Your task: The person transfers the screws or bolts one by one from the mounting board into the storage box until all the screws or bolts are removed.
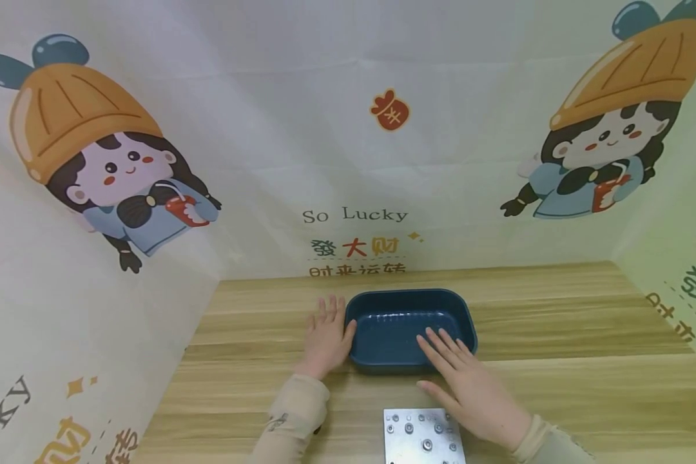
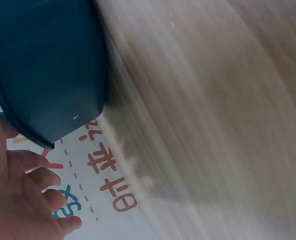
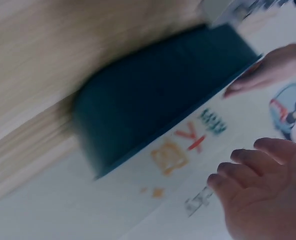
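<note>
A dark blue rectangular tray point(image 1: 408, 368) sits on the wooden tabletop in the head view. Beside its left end lies my left hand point(image 1: 327, 338), fingers stretched forward and the thumb at the rim. In the left wrist view that hand point(image 2: 23, 185) is next to the tray's rim point(image 2: 18, 127). Over the tray's near right corner hovers my right hand point(image 1: 475, 390), fingers extended and holding nothing. The right wrist view shows the right hand point(image 3: 268, 185) apart from the tray point(image 3: 153, 95). Nearer to me, a silver metal plate point(image 1: 406, 451) carries several bolts or screws, partly cut off by the frame.
A pale printed cloth point(image 1: 278, 142) with cartoon figures and lettering hangs behind and along both sides. The wood-grain tabletop point(image 1: 557, 309) extends to the right and left of the tray. Motion blurs the tabletop in both wrist views.
</note>
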### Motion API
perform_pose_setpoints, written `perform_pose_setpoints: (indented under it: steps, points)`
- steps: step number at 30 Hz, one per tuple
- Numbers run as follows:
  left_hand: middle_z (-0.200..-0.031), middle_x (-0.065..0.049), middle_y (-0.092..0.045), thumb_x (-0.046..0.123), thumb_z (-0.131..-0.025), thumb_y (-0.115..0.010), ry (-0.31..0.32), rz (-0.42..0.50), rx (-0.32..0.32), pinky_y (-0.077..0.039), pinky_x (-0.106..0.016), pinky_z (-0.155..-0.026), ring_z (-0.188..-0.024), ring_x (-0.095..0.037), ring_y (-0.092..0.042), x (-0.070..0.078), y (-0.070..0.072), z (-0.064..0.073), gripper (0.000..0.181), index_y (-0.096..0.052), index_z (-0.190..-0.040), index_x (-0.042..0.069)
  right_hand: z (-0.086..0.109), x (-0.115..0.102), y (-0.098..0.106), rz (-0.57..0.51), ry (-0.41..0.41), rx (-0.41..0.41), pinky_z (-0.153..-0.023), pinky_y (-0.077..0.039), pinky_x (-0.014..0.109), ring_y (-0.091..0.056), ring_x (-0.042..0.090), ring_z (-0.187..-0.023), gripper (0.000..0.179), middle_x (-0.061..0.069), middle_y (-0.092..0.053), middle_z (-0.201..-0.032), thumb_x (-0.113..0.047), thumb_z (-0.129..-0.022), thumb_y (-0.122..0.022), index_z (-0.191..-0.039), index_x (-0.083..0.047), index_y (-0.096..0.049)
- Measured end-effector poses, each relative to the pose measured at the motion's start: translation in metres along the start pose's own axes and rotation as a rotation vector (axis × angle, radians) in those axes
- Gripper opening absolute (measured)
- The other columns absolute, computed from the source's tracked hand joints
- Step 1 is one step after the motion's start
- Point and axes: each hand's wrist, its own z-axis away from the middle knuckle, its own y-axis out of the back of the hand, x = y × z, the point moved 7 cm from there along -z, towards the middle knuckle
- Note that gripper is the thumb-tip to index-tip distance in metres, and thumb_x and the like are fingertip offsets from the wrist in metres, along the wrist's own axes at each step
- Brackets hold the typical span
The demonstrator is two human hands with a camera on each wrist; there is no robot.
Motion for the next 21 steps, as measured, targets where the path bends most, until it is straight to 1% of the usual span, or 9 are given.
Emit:
perform_pose_setpoints:
  steps: [3,8,10,12,15,17,19,21]
  points:
    - [-0.162,-0.019,-0.02,0.034,-0.105,-0.04,-0.009,0.01,-0.002,-0.014,-0.06,-0.12,-0.152,-0.04,-0.01,0.002,-0.002,-0.001,0.061,-0.028,-0.154,0.0,-0.002,-0.016,-0.006,-0.042,0.045,-0.024,-0.113,-0.035,0.049,-0.036,0.031,-0.145,0.065,0.01,-0.039,-0.156,-0.048,-0.099,-0.052,-0.153,-0.013,-0.039]
    - [-0.163,-0.018,-0.019,0.033,-0.105,-0.041,-0.013,0.018,-0.002,-0.013,-0.059,-0.121,-0.152,-0.039,-0.01,0.004,-0.004,-0.001,0.061,-0.028,-0.154,0.001,-0.006,-0.029,-0.017,-0.093,0.077,-0.097,-0.107,-0.043,0.049,-0.043,0.029,-0.141,0.061,0.008,-0.045,-0.153,-0.049,-0.1,-0.049,-0.151,-0.017,-0.043]
    - [-0.163,-0.017,-0.019,0.033,-0.105,-0.041,-0.014,0.019,-0.001,-0.013,-0.059,-0.121,-0.152,-0.038,-0.009,0.005,-0.002,0.0,0.06,-0.028,-0.155,0.002,-0.008,-0.033,-0.021,-0.099,0.111,-0.12,-0.106,-0.045,0.048,-0.045,0.029,-0.139,0.058,0.009,-0.047,-0.151,-0.047,-0.099,-0.052,-0.148,-0.016,-0.047]
    - [-0.163,-0.017,-0.019,0.032,-0.105,-0.041,-0.018,0.02,0.0,-0.013,-0.059,-0.121,-0.152,-0.038,-0.009,0.006,-0.002,0.0,0.059,-0.028,-0.155,0.003,-0.009,-0.038,-0.024,-0.114,0.161,-0.14,-0.102,-0.049,0.046,-0.05,0.029,-0.135,0.051,0.011,-0.052,-0.147,-0.041,-0.099,-0.056,-0.141,-0.013,-0.055]
    - [-0.163,-0.017,-0.02,0.029,-0.105,-0.04,-0.028,0.016,0.0,-0.013,-0.059,-0.121,-0.152,-0.038,-0.009,0.007,-0.003,-0.001,0.058,-0.028,-0.155,0.004,-0.01,-0.046,-0.03,-0.137,0.253,-0.155,-0.094,-0.055,0.038,-0.063,0.025,-0.121,0.033,0.011,-0.064,-0.133,-0.031,-0.098,-0.061,-0.123,-0.01,-0.068]
    - [-0.162,-0.017,-0.02,0.027,-0.105,-0.039,-0.036,0.018,-0.002,-0.014,-0.059,-0.12,-0.152,-0.038,-0.01,0.007,-0.005,-0.002,0.056,-0.028,-0.155,0.004,-0.012,-0.049,-0.034,-0.159,0.292,-0.168,-0.085,-0.057,0.03,-0.069,0.015,-0.103,0.02,0.006,-0.07,-0.118,-0.023,-0.096,-0.063,-0.108,-0.01,-0.072]
    - [-0.162,-0.017,-0.02,0.025,-0.105,-0.038,-0.039,0.019,-0.002,-0.014,-0.06,-0.12,-0.152,-0.038,-0.009,0.007,-0.007,-0.003,0.055,-0.028,-0.155,0.004,-0.013,-0.05,-0.037,-0.173,0.308,-0.19,-0.077,-0.056,0.022,-0.067,0.005,-0.089,0.012,0.0,-0.071,-0.104,-0.019,-0.095,-0.064,-0.1,-0.011,-0.071]
    - [-0.163,-0.017,-0.02,0.024,-0.105,-0.038,-0.039,0.022,-0.005,-0.014,-0.06,-0.12,-0.152,-0.038,-0.009,0.006,-0.008,-0.003,0.055,-0.028,-0.155,0.003,-0.015,-0.051,-0.042,-0.181,0.307,-0.228,-0.073,-0.053,0.017,-0.061,-0.002,-0.082,0.007,-0.005,-0.068,-0.097,-0.017,-0.095,-0.065,-0.097,-0.013,-0.07]
